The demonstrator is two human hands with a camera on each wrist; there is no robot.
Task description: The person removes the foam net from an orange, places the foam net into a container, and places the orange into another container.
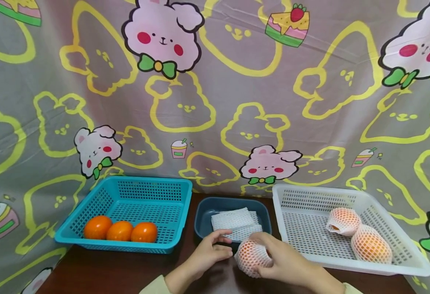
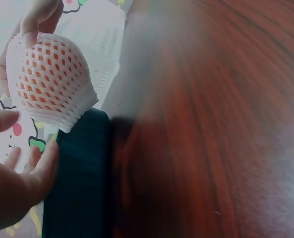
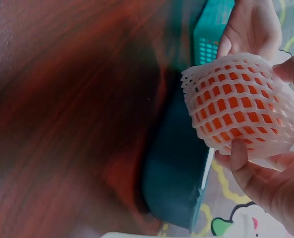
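Netted orange held in the right hand in front of the tub

The dark tub (image 1: 202, 212) sits on a brown table (image 1: 123, 273). Just in front of it, on the person's side, the right hand (image 1: 288, 259) grips an orange (image 1: 249, 259) in a white foam net, thumb and fingers curved around it. The left hand (image 1: 209, 251), also in front of the tub, is beside that orange with its fingers spread and loosely bent, holding nothing.

Inside the tub lie flat white nets (image 1: 233, 220). Left of the tub, a blue basket (image 1: 152, 206) has three bare oranges (image 1: 120, 231) in a row along its near side. Right of the tub, a white basket (image 1: 303, 228) holds two netted fruits (image 1: 371, 245), touching. Behind the tub hangs a cartoon-printed cloth (image 1: 215, 94).
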